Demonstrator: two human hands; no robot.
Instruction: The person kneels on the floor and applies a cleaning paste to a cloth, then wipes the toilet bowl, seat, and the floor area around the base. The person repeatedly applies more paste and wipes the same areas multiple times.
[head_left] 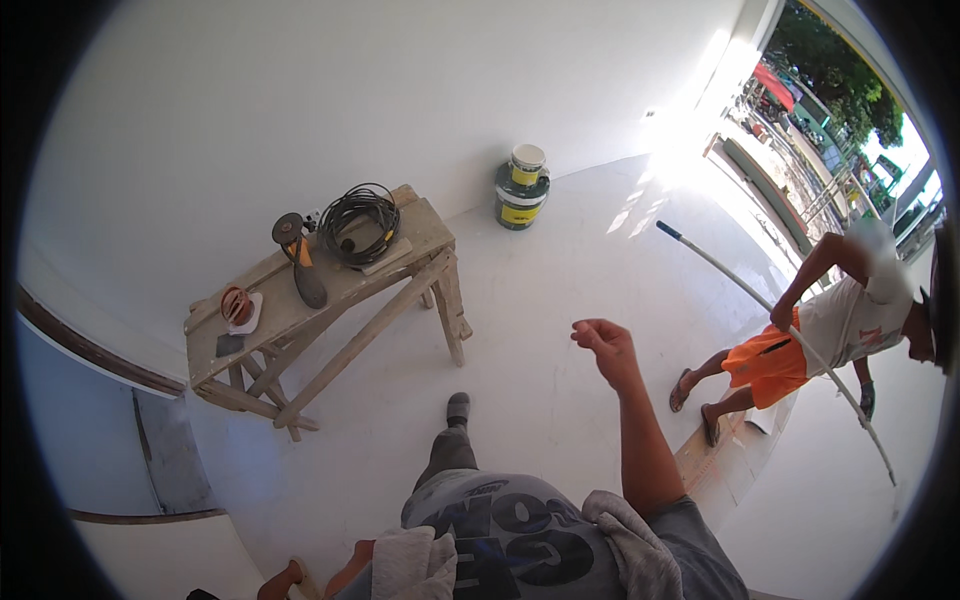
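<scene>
My right hand [605, 350] is raised over the floor in front of me, its fingers curled in. Nothing shows sticking out of it. My left hand cannot be seen; only part of my left arm [352, 566] shows low by a light cloth. Ahead to the left stands a wooden trestle bench [425, 228]. On it lie a coiled black cable [385, 232], an orange and black power tool with a round head [300, 262], a reddish-brown round object [237, 306] on a white piece, and a dark square sheet [230, 345]. Neither hand touches these.
Two stacked pails [522, 200] stand near the wall beyond the bench. To the right a person in orange shorts [768, 365] holds a long pole [725, 272] slanting across the floor. A wide opening to outdoors lies behind them. A board [718, 450] rests at their feet.
</scene>
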